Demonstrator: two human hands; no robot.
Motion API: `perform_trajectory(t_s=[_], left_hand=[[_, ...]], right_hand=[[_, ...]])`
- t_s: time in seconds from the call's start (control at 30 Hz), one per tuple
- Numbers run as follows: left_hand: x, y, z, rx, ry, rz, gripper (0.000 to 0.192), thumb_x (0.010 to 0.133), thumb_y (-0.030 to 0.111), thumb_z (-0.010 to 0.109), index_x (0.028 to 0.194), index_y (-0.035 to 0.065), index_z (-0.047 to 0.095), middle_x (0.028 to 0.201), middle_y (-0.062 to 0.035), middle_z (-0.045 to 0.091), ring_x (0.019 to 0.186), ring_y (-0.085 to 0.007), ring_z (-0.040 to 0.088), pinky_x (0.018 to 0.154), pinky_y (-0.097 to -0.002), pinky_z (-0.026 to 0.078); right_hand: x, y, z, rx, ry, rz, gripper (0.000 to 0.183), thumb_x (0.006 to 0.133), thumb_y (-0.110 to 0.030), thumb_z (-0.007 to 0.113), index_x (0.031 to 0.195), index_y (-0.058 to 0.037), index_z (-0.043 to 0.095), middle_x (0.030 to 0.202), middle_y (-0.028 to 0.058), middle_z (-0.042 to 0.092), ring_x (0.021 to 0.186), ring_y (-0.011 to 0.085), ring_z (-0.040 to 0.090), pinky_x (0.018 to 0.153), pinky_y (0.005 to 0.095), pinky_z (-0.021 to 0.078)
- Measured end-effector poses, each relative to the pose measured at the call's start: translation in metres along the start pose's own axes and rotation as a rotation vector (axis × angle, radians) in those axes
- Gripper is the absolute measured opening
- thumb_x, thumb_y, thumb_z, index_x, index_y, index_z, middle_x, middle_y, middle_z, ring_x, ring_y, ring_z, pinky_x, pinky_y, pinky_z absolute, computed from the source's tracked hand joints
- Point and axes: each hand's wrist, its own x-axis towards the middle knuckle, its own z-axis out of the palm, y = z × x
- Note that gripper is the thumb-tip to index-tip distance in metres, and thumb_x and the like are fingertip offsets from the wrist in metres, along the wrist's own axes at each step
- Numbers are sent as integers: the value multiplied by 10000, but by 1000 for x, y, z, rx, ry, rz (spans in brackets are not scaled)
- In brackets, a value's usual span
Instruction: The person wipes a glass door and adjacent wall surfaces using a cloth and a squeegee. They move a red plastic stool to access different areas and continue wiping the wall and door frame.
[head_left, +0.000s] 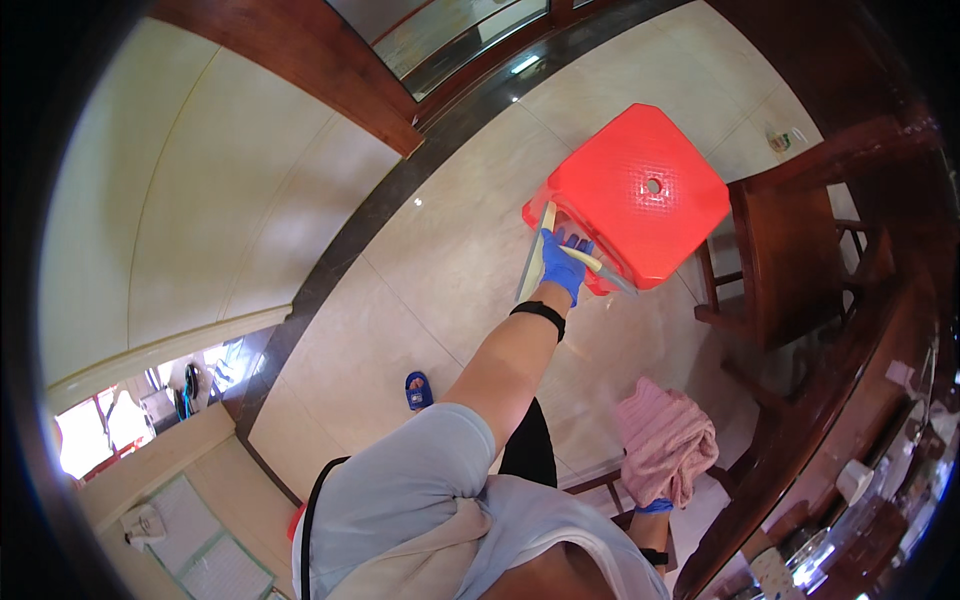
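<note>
My left hand (562, 261), in a blue glove, holds a hand squeegee (534, 259) where its grey-edged blade meets the pale handle; the handle lies across the palm. It is beside the near left side of a red plastic stool (637, 187), which has a small hole in its seat. Whether the squeegee touches the stool I cannot tell. At the lower right, my right hand (657, 506), also blue-gloved, holds a bunched pink towel (666, 442) that hides most of its fingers.
Dark wooden chairs (787, 262) and a table edge (810, 457) with glassware line the right. Pale cabinet panels (202, 187) stand left. A glass-paned wooden door (450, 45) is at the top. A foot in a blue slipper (418, 391) rests on the tiled floor (420, 277).
</note>
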Motion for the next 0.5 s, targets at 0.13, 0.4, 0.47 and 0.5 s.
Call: perform_trajectory(t_s=[0.13, 0.4, 0.47, 0.5], left_hand=[[15, 18, 4, 89, -255, -3, 620, 842, 577, 411, 1239, 101, 409, 1163, -112, 504, 1017, -285, 494, 863, -443, 407], [8, 69, -33, 146, -82, 52, 433, 880, 478, 424, 1046, 91, 527, 993, -108, 597, 859, -254, 575, 747, -399, 467], [4, 114, -73, 53, -222, -6, 426, 886, 482, 410, 1014, 95, 537, 892, -89, 610, 782, -249, 583, 691, -388, 475], [-21, 140, -69, 99, -105, -29, 401, 886, 477, 416, 968, 104, 539, 811, -69, 600, 705, -233, 567, 642, -379, 472]], right_hand=[[8, 7, 4, -26, -6, 28, 385, 849, -208, 404, 1161, 0, 493, 1167, 130, 520, 1108, 281, 482, 981, 408, 365], [4, 35, 36, -117, -77, 115, 397, 850, -225, 391, 1163, -1, 489, 1163, 128, 521, 1111, 279, 479, 984, 404, 359], [-1, 40, 50, -144, -101, 140, 400, 850, -229, 387, 1163, -1, 488, 1162, 128, 522, 1112, 278, 479, 985, 403, 357], [2, 48, 56, -134, -108, 141, 402, 850, -232, 386, 1163, -1, 488, 1162, 127, 522, 1112, 278, 478, 985, 402, 357]])
